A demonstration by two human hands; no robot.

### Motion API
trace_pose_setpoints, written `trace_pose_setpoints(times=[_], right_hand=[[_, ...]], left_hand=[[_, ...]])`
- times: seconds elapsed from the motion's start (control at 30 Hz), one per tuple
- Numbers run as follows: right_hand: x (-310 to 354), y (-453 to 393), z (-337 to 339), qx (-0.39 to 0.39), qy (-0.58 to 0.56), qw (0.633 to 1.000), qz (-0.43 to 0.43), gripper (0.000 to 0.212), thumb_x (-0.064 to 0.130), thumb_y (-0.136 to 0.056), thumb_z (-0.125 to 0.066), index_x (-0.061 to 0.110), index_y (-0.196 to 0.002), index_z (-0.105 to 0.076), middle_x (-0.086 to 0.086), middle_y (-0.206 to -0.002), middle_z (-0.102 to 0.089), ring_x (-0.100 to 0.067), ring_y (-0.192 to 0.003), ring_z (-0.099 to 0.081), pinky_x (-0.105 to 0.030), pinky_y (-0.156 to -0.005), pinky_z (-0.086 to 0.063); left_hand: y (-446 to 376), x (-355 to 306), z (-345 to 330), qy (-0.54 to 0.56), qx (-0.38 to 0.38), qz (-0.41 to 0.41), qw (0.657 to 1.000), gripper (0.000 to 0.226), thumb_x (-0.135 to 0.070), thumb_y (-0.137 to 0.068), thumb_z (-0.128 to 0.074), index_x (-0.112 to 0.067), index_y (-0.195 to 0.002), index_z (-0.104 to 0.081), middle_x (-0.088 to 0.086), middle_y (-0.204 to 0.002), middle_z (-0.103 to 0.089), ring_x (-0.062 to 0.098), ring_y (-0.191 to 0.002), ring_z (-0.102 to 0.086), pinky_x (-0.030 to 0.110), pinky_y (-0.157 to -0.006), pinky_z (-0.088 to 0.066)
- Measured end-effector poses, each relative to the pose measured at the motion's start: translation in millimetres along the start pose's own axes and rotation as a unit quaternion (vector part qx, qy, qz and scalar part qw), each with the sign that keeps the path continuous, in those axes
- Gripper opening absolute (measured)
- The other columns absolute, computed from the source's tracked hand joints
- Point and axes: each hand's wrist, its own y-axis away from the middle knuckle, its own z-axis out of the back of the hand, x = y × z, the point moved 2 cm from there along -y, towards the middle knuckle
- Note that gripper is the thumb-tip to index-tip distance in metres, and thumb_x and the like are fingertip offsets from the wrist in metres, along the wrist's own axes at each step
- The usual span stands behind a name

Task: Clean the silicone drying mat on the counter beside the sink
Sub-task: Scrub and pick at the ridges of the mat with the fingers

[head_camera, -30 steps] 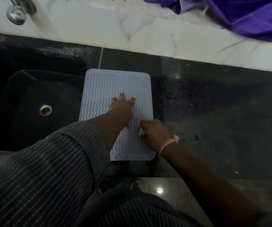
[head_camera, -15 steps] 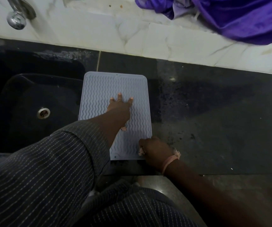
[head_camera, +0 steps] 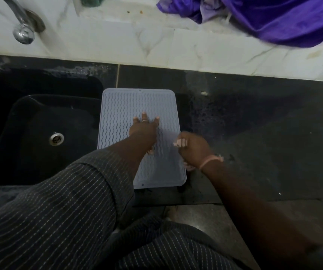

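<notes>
- On the dark counter (head_camera: 254,152), right beside the black sink (head_camera: 40,137), lies the grey mat (head_camera: 121,110).
- Its long side runs away from the person, toward the white wall, and its left edge sits at the rim of the sink.
- Flat on the middle of the mat rests the left hand (head_camera: 144,129). The fingers (head_camera: 143,115) are straight and spread, and they press the mat down. They do not curl round anything.
- At the right edge of the mat, nearer the person, sits the right hand (head_camera: 192,151). It is curled into a fist. Something small and pale shows at the knuckles, maybe a bit of cloth or a scrubber, but the picture is too blurry to tell.
- I think the right hand is doing the rubbing, and the left hand keeps the mat from sliding.
- From the right hand, most of the mat lies to the left and further away, so the next rub likely goes that way.
- A tap (head_camera: 23,34) hangs over the sink, and a purple cloth (head_camera: 273,16) lies up on the ledge.
</notes>
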Motion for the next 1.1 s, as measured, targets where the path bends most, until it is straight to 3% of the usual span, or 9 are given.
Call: trace_pose_setpoints(times=[0.1,0.27,0.47,0.6,0.83,0.93,1.03,1.1], right_hand=[[9.3,-31.3,-5.7,-0.037,0.077,0.994,0.064,0.015,0.001,-0.083,-0.064,0.013,-0.091,-0.068,-0.007,-0.095,-0.063,-0.025,-0.085,-0.059,-0.033,-0.069,-0.045],[12.0,-37.3,-34.8,-0.036,0.223,0.967,0.116,0.01,0.002,-0.088,-0.063,0.011,-0.091,-0.067,-0.01,-0.092,-0.067,-0.032,-0.094,-0.056,-0.035,-0.06,-0.044],[26.6,-29.3,-37.2,0.018,0.297,0.945,0.135,0.021,0.008,-0.096,-0.052,0.008,-0.115,-0.058,-0.011,-0.108,-0.066,-0.034,-0.114,-0.052,-0.039,-0.068,-0.048],[24.6,-12.1,-40.6,0.019,0.281,0.95,0.132,0.024,0.005,-0.09,-0.056,0.007,-0.113,-0.059,-0.013,-0.105,-0.066,-0.033,-0.11,-0.054,-0.035,-0.064,-0.04],[20.5,17.2,-49.8,0.011,0.211,0.969,0.127,0.017,0.004,-0.079,-0.063,0.007,-0.095,-0.062,-0.013,-0.09,-0.068,-0.034,-0.095,-0.058,-0.036,-0.062,-0.048],[16.2,29.7,-51.7,0.006,0.178,0.977,0.117,0.017,0.004,-0.078,-0.065,0.006,-0.095,-0.064,-0.015,-0.09,-0.068,-0.034,-0.093,-0.06,-0.031,-0.061,-0.041],[13.1,41.9,-53.7,0.002,0.159,0.982,0.099,0.014,0.012,-0.083,-0.065,0.009,-0.096,-0.063,-0.014,-0.094,-0.068,-0.032,-0.094,-0.061,-0.032,-0.063,-0.045],[9.8,47.2,-55.7,0.014,0.145,0.985,0.094,0.011,0.016,-0.086,-0.063,0.01,-0.095,-0.062,-0.013,-0.093,-0.069,-0.033,-0.091,-0.063,-0.034,-0.065,-0.05]], left_hand=[[-1.4,0.4,-1.9,-0.003,0.003,0.011,1.0,0.123,-0.021,-0.082,-0.084,-0.041,-0.162,0.008,0.011,-0.169,0.021,0.044,-0.155,0.009,0.062,-0.12,-0.021],[-5.4,-0.8,1.0,-0.026,0.029,0.015,0.999,0.143,-0.023,-0.07,-0.094,-0.041,-0.16,0.015,0.011,-0.168,0.025,0.044,-0.155,0.01,0.062,-0.119,-0.023],[-12.0,-1.0,-1.7,-0.013,0.047,0.025,0.999,0.141,-0.025,-0.072,-0.092,-0.042,-0.159,0.017,0.01,-0.167,0.027,0.045,-0.154,0.011,0.065,-0.119,-0.026],[-12.7,-0.8,1.1,-0.011,0.047,0.019,0.999,0.137,-0.027,-0.076,-0.09,-0.043,-0.159,0.017,0.01,-0.167,0.028,0.045,-0.155,0.011,0.063,-0.12,-0.023],[-10.4,1.9,-0.4,-0.002,0.043,0.007,0.999,0.137,-0.024,-0.075,-0.09,-0.042,-0.16,0.015,0.011,-0.167,0.027,0.046,-0.154,0.012,0.065,-0.12,-0.023],[-10.4,3.4,-1.7,0.009,0.032,0.001,0.999,0.135,-0.025,-0.075,-0.09,-0.042,-0.16,0.013,0.011,-0.167,0.027,0.046,-0.154,0.012,0.066,-0.12,-0.023],[-10.4,4.0,-2.5,0.026,0.028,-0.002,0.999,0.123,-0.022,-0.083,-0.083,-0.043,-0.161,0.009,0.009,-0.167,0.027,0.046,-0.154,0.013,0.067,-0.12,-0.021],[-11.1,4.2,-2.1,0.026,0.028,-0.001,0.999,0.127,-0.021,-0.08,-0.086,-0.043,-0.16,0.01,0.009,-0.167,0.028,0.046,-0.154,0.013,0.067,-0.12,-0.021]])
